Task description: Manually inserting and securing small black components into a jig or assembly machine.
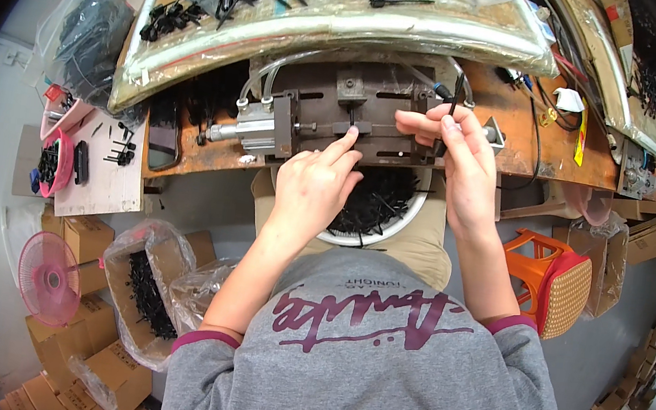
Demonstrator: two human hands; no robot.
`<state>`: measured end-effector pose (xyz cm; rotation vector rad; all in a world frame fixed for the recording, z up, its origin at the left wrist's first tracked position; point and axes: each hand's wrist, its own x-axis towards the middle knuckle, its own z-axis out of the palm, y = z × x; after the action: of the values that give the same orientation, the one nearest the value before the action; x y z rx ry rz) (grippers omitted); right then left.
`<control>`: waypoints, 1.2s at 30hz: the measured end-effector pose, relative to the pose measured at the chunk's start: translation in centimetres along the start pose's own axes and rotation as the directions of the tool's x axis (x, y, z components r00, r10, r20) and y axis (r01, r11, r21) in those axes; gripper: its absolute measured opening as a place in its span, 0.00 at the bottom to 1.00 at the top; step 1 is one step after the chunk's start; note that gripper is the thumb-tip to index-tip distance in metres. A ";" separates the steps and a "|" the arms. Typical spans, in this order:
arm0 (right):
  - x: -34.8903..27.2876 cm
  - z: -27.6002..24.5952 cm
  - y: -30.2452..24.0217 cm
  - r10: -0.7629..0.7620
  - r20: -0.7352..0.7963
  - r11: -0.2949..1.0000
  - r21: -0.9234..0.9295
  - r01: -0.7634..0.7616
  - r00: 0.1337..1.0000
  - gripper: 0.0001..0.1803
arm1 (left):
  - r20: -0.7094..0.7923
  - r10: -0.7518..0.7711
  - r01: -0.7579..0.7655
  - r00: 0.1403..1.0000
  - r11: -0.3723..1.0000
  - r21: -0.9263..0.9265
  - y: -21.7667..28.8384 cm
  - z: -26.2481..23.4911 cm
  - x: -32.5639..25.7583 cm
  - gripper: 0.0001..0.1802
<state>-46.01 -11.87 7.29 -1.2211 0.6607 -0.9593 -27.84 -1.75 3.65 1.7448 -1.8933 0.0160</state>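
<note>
We see our left hand (pixel 311 187) reaching forward at the near edge of the bench (pixel 519 114), its index finger stretched out and touching the front of the dark metal press fixture (pixel 356 110) that sits at the middle of the bench; the other fingers are loosely curled and we cannot make out anything held in them. Our right hand (pixel 460 160) is raised just to the right of the fixture, fingers pinched shut on a thin black plastic rod (pixel 456 98) that stands nearly upright, its top rising above the fingertips. A silver pneumatic cylinder (pixel 256 126) juts from the left side of the fixture, with clear hoses arching over it.

Below the hands, on our lap at the bench's near edge, rests a white round bowl (pixel 413 215) heaped with small black plastic parts (pixel 377 203). Along the far edge of the bench lies a long tray wrapped in clear film (pixel 326 20), strewn with more black pieces. Off the left end of the bench stands a small white side table (pixel 102 177) with a pink basket (pixel 59 164). An orange plastic stool (pixel 553 274) stands to our right, and a pink fan (pixel 49 277) and cardboard boxes (pixel 86 237) lie on the floor to our left.
</note>
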 end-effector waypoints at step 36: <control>24.7 2.6 -5.4 0.120 0.551 -0.435 -0.719 0.542 0.826 0.14 | -0.082 0.015 -0.014 0.997 1.000 0.019 -0.3 1.9 -0.3 0.15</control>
<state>-33.56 -32.70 14.92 -3.3351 0.8392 -0.0094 -28.30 -2.24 1.83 1.7164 -1.8522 0.1091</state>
